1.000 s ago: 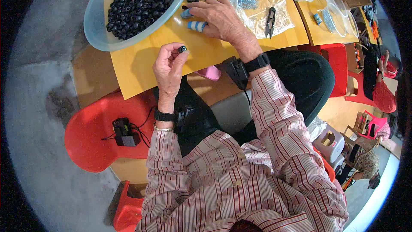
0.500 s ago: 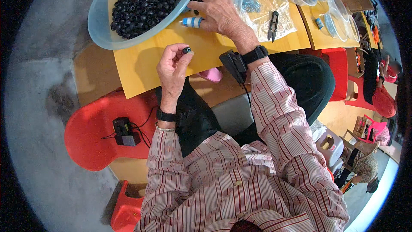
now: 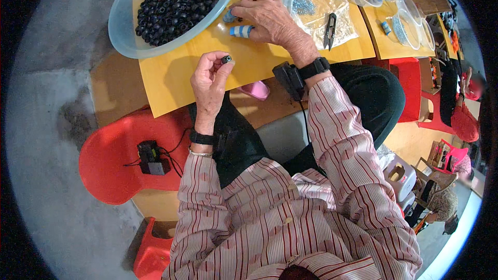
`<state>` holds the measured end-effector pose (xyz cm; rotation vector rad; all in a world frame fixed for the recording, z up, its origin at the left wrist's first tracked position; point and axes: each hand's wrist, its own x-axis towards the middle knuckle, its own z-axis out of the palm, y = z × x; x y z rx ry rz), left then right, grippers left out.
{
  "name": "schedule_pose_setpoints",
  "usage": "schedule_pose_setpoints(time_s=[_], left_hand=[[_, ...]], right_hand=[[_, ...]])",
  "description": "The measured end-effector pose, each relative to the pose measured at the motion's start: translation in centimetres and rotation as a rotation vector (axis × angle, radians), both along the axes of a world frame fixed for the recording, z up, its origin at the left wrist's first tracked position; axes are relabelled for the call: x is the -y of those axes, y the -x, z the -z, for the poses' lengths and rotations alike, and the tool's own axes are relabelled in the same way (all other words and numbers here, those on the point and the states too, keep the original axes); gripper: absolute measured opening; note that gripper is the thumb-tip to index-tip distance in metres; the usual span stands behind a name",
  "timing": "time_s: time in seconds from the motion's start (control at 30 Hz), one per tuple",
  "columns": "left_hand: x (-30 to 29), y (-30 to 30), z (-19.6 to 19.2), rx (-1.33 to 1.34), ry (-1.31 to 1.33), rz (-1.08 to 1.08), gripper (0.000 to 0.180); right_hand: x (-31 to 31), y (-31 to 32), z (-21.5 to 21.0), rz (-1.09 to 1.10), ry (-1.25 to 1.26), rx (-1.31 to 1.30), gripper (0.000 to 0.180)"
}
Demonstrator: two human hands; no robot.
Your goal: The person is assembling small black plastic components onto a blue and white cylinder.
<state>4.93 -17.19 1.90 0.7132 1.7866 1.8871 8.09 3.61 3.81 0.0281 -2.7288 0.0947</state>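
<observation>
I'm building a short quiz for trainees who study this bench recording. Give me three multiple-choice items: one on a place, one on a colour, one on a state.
1. Where does the clear bowl of black rings lie?
A. on the yellow board, at its left end
B. on the red stool
C. in the person's lap

2. What colour is the stool under the small black box?
A. blue
B. red
C. green

3. How does the left hand stand?
A. flat on the board
B. raised, pinching a small black ring at its fingertips
C. inside the bowl

Answers: 1 A, the bowl overhangs the board's left end; 2 B, the seat shows red around the box; 3 B, thumb and finger close on the ring, while the right hand rests by the bowl.
</observation>
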Motion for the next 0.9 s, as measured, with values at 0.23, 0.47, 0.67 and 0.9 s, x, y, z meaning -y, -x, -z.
schedule_pose_setpoints(time_s=[0.23, 0.47, 0.67, 0.9], left_hand=[[0.1, -0.1, -0.1, 0.018, -0.012, -0.008, 0.018], [0.0, -0.1, 0.2, 0.026, -0.048, -0.003, 0.017], [0.2, 0.0, 0.1, 0.006, -0.015, -0.003, 0.018], [0.0, 0.1, 0.1, 0.006, -0.030, -0.006, 0.018]], right_hand=[[-0.9, -2.0, -0.1, 0.038, 0.034, -0.031, 0.028], [-0.9, -3.7, 0.3, 0.256, 0.376, -0.175, 0.029], [0.5, -3.1, -0.1, 0.279, 0.304, -0.166, 0.034], [1.2, -2.1, 0.1, 0.270, 0.174, -0.075, 0.029]])
